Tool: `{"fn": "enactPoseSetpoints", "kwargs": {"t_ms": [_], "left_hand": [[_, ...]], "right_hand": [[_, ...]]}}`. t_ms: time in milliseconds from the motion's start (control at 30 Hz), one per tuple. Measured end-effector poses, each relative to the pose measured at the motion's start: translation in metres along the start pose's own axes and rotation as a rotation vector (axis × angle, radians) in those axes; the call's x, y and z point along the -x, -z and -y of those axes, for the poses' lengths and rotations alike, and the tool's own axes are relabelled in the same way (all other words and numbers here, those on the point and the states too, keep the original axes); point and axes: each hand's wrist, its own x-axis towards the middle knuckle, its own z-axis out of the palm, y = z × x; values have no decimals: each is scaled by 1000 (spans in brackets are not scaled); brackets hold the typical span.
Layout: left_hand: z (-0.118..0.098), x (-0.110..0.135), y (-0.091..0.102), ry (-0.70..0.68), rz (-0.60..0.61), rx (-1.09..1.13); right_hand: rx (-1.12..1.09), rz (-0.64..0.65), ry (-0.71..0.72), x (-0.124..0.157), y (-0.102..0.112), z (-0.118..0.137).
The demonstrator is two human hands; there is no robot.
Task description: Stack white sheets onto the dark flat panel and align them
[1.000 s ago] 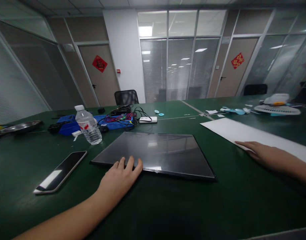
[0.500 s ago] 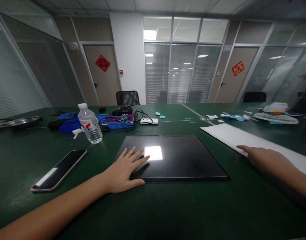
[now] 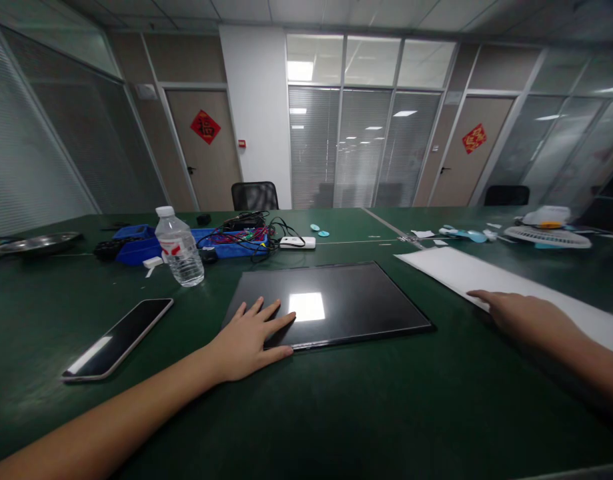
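Observation:
A flat black screen panel (image 3: 356,300) lies face up on the dark green table, its glossy surface reflecting a ceiling light. My left hand (image 3: 253,340) rests flat on the panel's near left corner, fingers spread, thumb along the near edge. On the right lies a large white sheet (image 3: 486,277), slanting toward me. My right hand (image 3: 531,317) lies across its near edge with one finger stretched out to the left; the other fingers are mostly hidden. To the left of my left hand lies a phone (image 3: 121,340), screen up.
Behind the phone stands a clear water bottle (image 3: 181,250) with a white cap. Farther back are a blue tray (image 3: 226,247) of tangled cables, a white box-shaped device (image 3: 297,243) and a metal pan (image 3: 46,243). A white fan-like part (image 3: 549,235) sits at the far right.
The screen panel has turned counterclockwise under my left hand, its right end shifting away from me and leftward. My right hand stays at the white sheet's edge.

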Motion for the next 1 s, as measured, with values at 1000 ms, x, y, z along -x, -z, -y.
{"fn": "enactPoseSetpoints", "kwargs": {"t_ms": [1000], "left_hand": [[23,7,3,-408,-451,-273]], "right_hand": [[-137,-435,866,-36,44,249]]}}
